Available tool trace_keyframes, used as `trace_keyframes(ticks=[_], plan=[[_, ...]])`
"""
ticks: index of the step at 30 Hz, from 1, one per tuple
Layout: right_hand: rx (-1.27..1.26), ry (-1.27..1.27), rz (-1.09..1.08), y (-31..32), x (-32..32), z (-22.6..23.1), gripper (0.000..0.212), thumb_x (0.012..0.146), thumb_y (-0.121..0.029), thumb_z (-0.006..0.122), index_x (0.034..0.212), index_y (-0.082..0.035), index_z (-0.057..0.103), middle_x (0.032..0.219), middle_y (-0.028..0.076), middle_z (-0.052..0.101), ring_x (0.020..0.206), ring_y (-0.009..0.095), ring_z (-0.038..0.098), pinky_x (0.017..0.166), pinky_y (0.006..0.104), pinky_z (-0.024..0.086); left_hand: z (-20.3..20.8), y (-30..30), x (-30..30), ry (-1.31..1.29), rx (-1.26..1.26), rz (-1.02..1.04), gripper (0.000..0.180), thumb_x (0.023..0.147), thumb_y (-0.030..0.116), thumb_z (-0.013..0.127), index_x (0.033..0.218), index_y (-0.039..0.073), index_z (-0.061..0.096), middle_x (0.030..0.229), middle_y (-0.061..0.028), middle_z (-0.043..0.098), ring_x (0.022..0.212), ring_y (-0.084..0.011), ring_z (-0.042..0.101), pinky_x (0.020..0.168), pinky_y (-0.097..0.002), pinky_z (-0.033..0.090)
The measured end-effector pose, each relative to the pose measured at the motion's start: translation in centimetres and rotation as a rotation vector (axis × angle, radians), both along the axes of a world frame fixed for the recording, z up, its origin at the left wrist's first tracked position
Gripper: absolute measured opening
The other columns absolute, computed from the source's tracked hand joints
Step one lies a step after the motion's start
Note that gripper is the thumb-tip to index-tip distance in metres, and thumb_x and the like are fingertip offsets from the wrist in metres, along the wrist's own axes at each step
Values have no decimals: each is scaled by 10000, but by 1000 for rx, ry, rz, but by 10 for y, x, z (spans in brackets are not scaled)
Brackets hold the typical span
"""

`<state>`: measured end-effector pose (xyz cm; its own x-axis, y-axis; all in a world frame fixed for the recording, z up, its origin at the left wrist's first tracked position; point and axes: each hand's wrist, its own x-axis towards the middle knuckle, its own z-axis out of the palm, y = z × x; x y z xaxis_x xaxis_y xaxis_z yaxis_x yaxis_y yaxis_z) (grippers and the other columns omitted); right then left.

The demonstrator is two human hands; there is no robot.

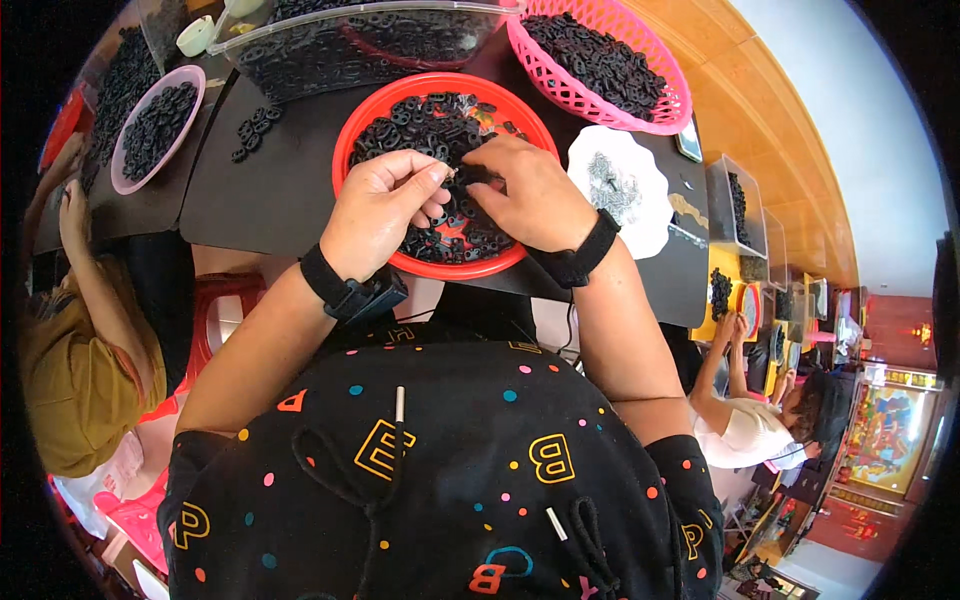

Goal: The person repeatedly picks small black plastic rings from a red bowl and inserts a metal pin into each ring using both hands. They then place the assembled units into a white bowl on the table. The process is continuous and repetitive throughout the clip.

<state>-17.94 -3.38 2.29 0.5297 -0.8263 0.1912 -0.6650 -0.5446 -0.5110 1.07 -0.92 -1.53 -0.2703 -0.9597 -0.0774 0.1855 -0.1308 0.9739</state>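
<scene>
A red round basin full of small black plastic pieces stands in front of me. Over its left part, my left hand is closed in a pinch, thumb against forefinger. Whatever tiny thing sits at those fingertips is too small to name. My right hand reaches over the basin's right side, fingers curled down around a black plastic piece; its fingertips are partly hidden. Both hands are close together. Right of the basin lies a white scalloped plate with a heap of small thin metal parts.
Behind the basin stand a clear plastic bin and a pink basket, both holding black pieces. A pink bowl and a loose cluster of pieces are at left. One person sits left, another right.
</scene>
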Motion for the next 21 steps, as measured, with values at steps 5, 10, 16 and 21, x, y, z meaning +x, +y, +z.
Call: trace_keyframes(ticks=[5, 10, 16, 21], plan=[[51, 103, -10, 1, 1, 3, 207, 724, -86, 598, 895, 29, 621, 836, 224, 601, 852, 372, 584, 777, 441, 461, 3, 1, 0, 2, 24, -15, 191, 915, 203, 541, 963, 33, 615, 804, -32, 637, 654, -67, 561, 593, -202, 457], [31, 214, -8, 1, 3, -3, 147, 708, -62, 573, 824, 25, 603, 806, 221, 601, 809, 377, 589, 730, 456, 469, 1, 0, -1, 7, 27, -13, 191, 914, 205, 543, 962, 34, 616, 801, -29, 637, 654, -65, 562, 591, -200, 457], [18, 249, -9, 4, 5, -3, 133, 701, -45, 542, 803, 18, 599, 790, 219, 602, 789, 376, 595, 709, 462, 472, 2, 0, 1, -5, 18, -20, 186, 915, 202, 541, 961, 39, 618, 800, -25, 633, 662, -64, 561, 598, -195, 454], [83, 229, 5, 5, 1, -1, 143, 695, -55, 560, 803, 19, 618, 772, 219, 612, 776, 378, 603, 710, 456, 476, 1, 1, 2, 25, 13, -34, 187, 918, 202, 535, 959, 39, 617, 799, -22, 628, 669, -65, 561, 602, -197, 455]])
